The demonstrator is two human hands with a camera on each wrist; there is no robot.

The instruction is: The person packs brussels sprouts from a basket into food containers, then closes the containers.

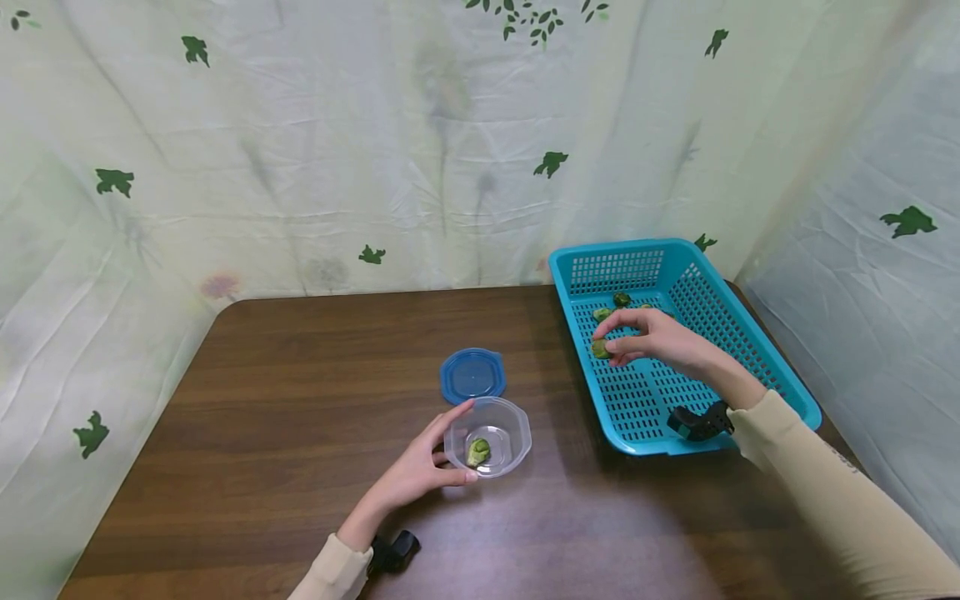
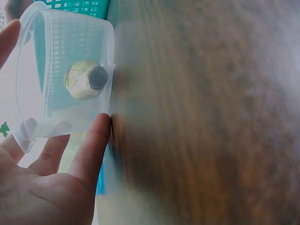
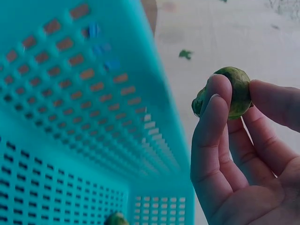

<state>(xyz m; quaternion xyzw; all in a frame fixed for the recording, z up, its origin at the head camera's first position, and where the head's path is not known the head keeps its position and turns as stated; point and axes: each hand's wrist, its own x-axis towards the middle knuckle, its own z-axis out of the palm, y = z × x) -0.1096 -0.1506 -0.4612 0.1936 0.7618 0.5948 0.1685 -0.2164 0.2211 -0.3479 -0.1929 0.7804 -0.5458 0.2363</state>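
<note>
My left hand (image 1: 411, 477) holds a small clear plastic container (image 1: 519, 429) on the table, thumb at the near side and fingers along the left and far rim. One Brussels sprout (image 1: 477, 452) lies inside it; through the wall in the left wrist view, the cut stem end of that sprout (image 2: 79, 83) faces the camera. Over the turquoise basket (image 1: 652, 448), my right hand (image 1: 660, 340) pinches another Brussels sprout (image 3: 240, 93) between thumb and fingertips. Below and behind that hand, several more sprouts (image 1: 622, 298) sit in the basket, some partly hidden by the hand.
A blue lid (image 1: 472, 375) lies flat just behind the clear container. The basket fills the right side of the brown wooden table (image 1: 300, 400). A pale cloth (image 1: 315, 150) with leaf prints hangs behind and at both sides. Black devices are strapped to both wrists.
</note>
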